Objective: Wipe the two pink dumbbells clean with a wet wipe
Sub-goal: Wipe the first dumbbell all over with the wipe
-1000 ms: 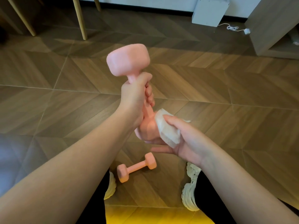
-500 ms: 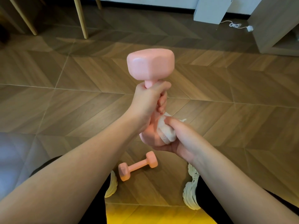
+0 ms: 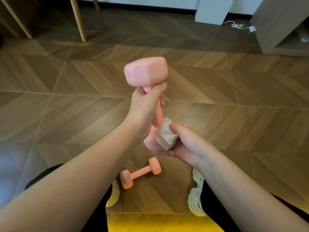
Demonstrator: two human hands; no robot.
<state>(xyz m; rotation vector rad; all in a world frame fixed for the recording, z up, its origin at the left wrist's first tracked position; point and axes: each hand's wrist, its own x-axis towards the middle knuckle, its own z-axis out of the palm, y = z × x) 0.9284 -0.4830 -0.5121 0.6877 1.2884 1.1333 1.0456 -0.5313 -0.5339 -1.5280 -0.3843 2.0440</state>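
Note:
My left hand (image 3: 145, 104) grips the handle of a pink dumbbell (image 3: 145, 71) held upright in the air, its upper head above my fist. My right hand (image 3: 185, 144) cups the dumbbell's lower head and presses a folded white wet wipe (image 3: 164, 137) against it with the thumb. The lower head is mostly hidden by the wipe and my fingers. A second pink dumbbell (image 3: 140, 172) lies on the wooden floor between my feet, untouched.
My two cream sneakers (image 3: 196, 196) flank the floor dumbbell. Wooden chair legs (image 3: 77, 19) stand at the back left. A white box (image 3: 213, 10) with a cable sits against the far wall, next to a wooden cabinet (image 3: 282, 25) at the right.
The held dumbbell has shifted right and tilted more upright. My right hand has rubbed the wipe around the lower head, from its side toward the handle end.

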